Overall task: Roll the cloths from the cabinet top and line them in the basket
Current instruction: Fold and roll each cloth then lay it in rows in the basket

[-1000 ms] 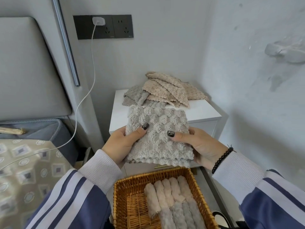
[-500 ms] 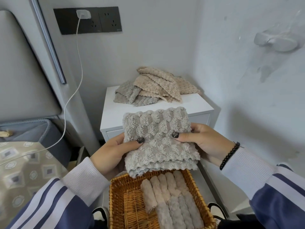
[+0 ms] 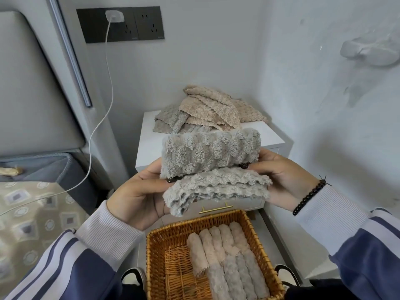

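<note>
Corner of a bedroom: pale walls, a bed to the left, a white cabinet (image 3: 149,146) set into the corner.

Nearest the camera, the wicker basket (image 3: 155,256) sits below the hands, its right half filled with rolled cloths (image 3: 227,256) lying side by side, beige at the far end and grey at the near end. The left half shows bare weave.

Above it, both hands hold one grey cloth (image 3: 212,167) in the air. The left hand (image 3: 138,195) grips its left edge and the right hand (image 3: 283,180) its right edge, thumbs on top, fingers curled beneath. Half a second ago the cloth hung as a flat folded panel; its upper edge has now been turned over toward the person into a thick first roll, with the scalloped lower edges still loose below. Judgement: rolling has begun and is roughly half done; further turns are needed before it can join the row.

Beyond, the cabinet top carries a pile of unrolled cloths (image 3: 207,111), grey and beige, so several remain. A charger cable (image 3: 108,87) hangs from the wall socket (image 3: 149,24).
</note>
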